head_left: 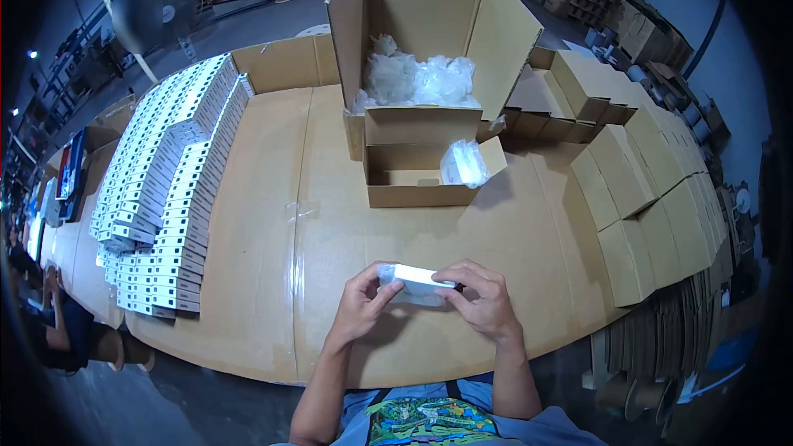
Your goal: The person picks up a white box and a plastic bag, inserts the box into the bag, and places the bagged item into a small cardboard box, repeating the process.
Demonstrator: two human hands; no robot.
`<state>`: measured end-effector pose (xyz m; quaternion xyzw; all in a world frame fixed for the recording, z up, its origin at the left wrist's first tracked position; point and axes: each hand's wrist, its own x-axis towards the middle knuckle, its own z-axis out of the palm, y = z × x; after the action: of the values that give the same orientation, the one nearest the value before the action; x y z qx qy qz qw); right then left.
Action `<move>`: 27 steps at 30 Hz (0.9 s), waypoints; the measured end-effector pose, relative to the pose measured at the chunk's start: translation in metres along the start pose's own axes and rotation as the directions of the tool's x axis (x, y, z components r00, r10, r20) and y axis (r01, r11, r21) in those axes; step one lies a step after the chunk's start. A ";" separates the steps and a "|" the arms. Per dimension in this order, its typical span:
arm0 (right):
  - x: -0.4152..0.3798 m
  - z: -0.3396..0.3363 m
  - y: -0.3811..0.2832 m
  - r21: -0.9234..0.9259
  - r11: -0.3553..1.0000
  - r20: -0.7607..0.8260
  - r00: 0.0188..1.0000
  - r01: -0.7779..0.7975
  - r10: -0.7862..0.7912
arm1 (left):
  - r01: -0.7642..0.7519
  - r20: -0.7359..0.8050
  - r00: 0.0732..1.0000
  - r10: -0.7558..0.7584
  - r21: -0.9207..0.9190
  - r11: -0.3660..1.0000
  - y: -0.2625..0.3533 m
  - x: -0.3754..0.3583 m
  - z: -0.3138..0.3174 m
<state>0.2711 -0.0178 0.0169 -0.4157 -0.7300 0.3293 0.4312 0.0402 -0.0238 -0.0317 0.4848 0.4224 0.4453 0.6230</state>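
Observation:
Between my hands is a small white box, held low over the cardboard-covered table, with clear plastic wrap around its left end and along its lower side. My left hand grips the wrapped left end, thumb in front. At the other end, my right hand pinches the box between thumb and fingers. Just beyond them stands an open brown carton with one clear plastic bag resting at its right side; whether that bag holds anything is hard to tell.
Stacked small white boxes fill the left side. Behind the open carton, a tall open box contains a heap of clear plastic bags. Brown cartons are stacked on the right. Another person's arm shows at far left.

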 end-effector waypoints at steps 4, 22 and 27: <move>0.007 -0.002 -0.001 -0.043 0.999 -0.104 0.994 0.028 -0.032 | -0.162 -0.058 0.985 0.162 0.012 0.987 -0.001 0.004 -0.005; 0.112 0.015 0.064 -0.271 0.952 -0.584 0.811 -0.146 -0.042 | 0.128 -0.307 0.683 0.663 0.944 0.305 0.113 0.045 -0.239; 0.124 0.010 0.058 -0.681 0.700 -0.481 0.852 -0.215 -0.206 | 0.193 -0.230 0.546 0.806 0.970 0.146 0.115 0.087 -0.299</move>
<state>0.2458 0.1172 0.0079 -0.6246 -0.6522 -0.1046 0.4166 -0.2414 0.1435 0.0213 0.6053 0.6784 0.3758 -0.1797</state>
